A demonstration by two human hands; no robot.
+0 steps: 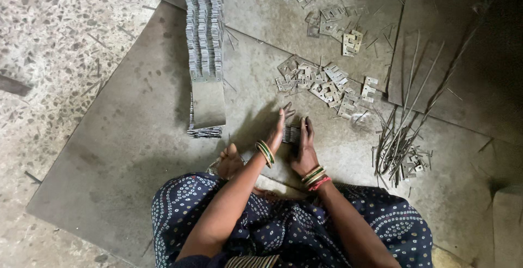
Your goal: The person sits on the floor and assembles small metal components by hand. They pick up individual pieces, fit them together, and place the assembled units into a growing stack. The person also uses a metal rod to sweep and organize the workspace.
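On the metal sheet point(136, 153), left hand point(278, 132) and right hand point(304, 148) grip one small stack of hinge plates point(291, 133) between them.

Head camera, steeply downward, near floor point(65, 39)

There is no package, label, sign or screen to see in this view; nothing here is wrapped, boxed or printed.
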